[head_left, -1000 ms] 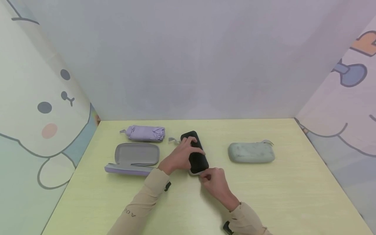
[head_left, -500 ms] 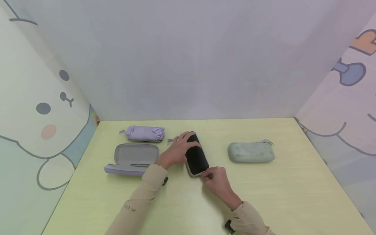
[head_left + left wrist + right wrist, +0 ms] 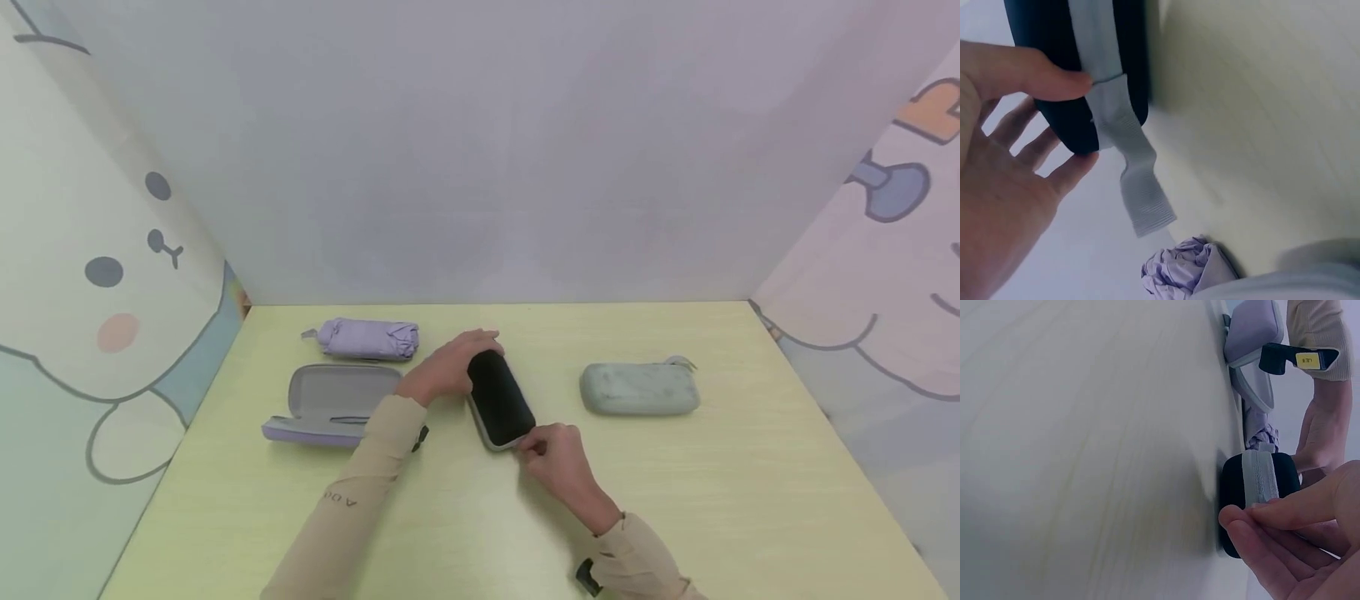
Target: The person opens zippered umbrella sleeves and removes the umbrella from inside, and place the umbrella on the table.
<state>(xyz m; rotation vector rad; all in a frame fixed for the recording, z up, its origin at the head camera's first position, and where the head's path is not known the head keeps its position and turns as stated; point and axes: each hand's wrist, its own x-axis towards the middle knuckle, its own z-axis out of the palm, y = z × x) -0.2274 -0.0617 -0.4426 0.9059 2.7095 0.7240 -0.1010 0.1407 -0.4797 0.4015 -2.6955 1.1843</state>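
A black zip case [image 3: 501, 402] with a grey zipper band lies slanted on the table between my hands. My left hand [image 3: 450, 367] holds its far end; in the left wrist view the thumb presses the grey band beside a ribbon tab [image 3: 1138, 181], and the fingers reach round the end. My right hand [image 3: 558, 467] is at the near right corner. There, in the right wrist view, thumb and forefinger pinch the zipper pull [image 3: 1260, 505] against the grey zipper band [image 3: 1260, 472]; the fingertips mostly hide the pull.
Left of the case lies an unfolded lilac case [image 3: 330, 392] with a grey lining, partly behind my left sleeve. A folded lilac umbrella [image 3: 367, 339] sits behind it. On the right is a closed pale green case [image 3: 640, 389]. A wall stands beyond the table's back edge.
My left hand has slid off the top of the black case toward its far end, uncovering the lid. My right hand stays at the near corner, with barely any shift.
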